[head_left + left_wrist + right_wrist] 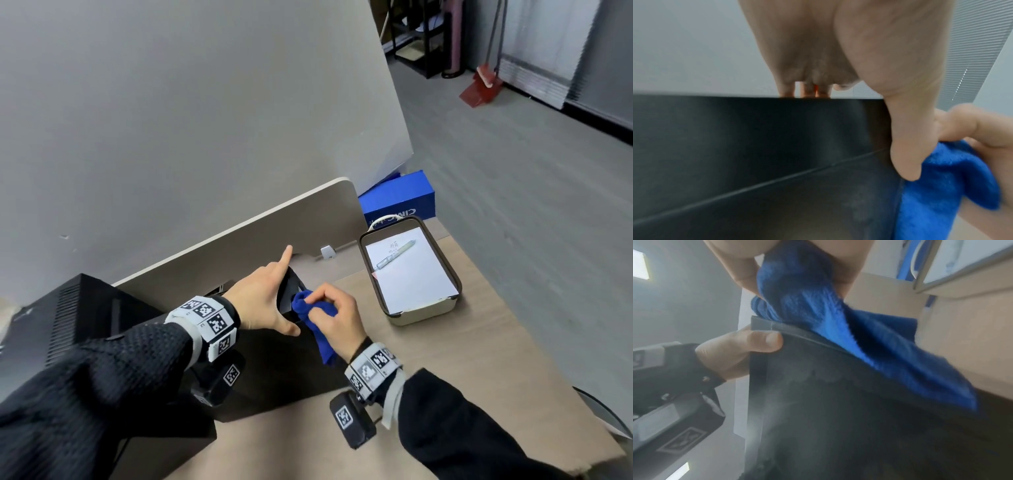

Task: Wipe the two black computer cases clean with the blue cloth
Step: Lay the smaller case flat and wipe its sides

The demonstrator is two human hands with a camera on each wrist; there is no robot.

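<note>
Two black computer cases stand on the desk: one at the far left (68, 325) and a nearer one (274, 370) under my hands. My left hand (270, 298) holds the nearer case's top corner, with the thumb (906, 154) on its side face (756, 146) and the fingers over the top edge; the index finger points straight up. My right hand (337, 317) grips the bunched blue cloth (320, 337) and presses it against that case's upper right edge (838, 418). The cloth (818, 305) hangs down along the edge, right beside the left thumb (756, 342).
A brown-rimmed tray (452, 281) with a white sheet and a pen (395, 255) sits on the wooden desk (445, 359) to the right. A beige partition (239, 246) runs behind the cases. A blue box (400, 198) lies on the floor beyond.
</note>
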